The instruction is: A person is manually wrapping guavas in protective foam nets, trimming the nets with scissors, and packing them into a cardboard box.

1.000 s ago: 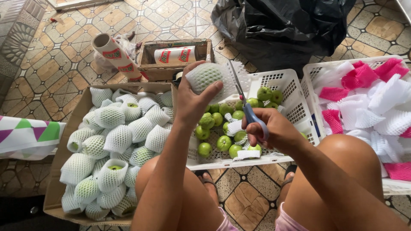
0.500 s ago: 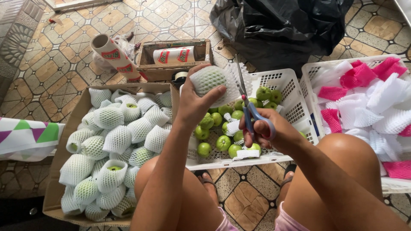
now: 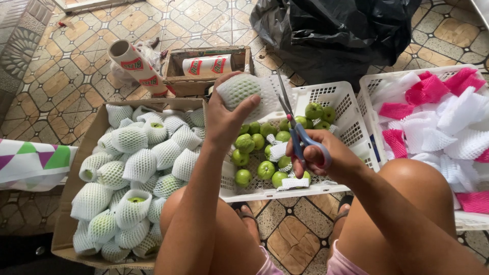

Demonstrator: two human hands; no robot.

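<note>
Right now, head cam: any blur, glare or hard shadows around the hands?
Head view: sharp across the frame, soft even daylight, no hard shadows; left hand with the net-wrapped fruit and right hand with the scissors show no motion blur; mild sheen on the black plastic bag; slight wide-angle bend at the edges.

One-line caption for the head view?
Left hand holds a foam-netted fruit; right hand holds scissors beside it.

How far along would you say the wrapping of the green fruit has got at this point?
A good share looks done: the cardboard box is nearly full of wrapped fruit. In hand, the left hand holds a fruit in a foam net while the right hand holds scissors at it. Left: about twenty bare green fruit in the white basket.
</note>
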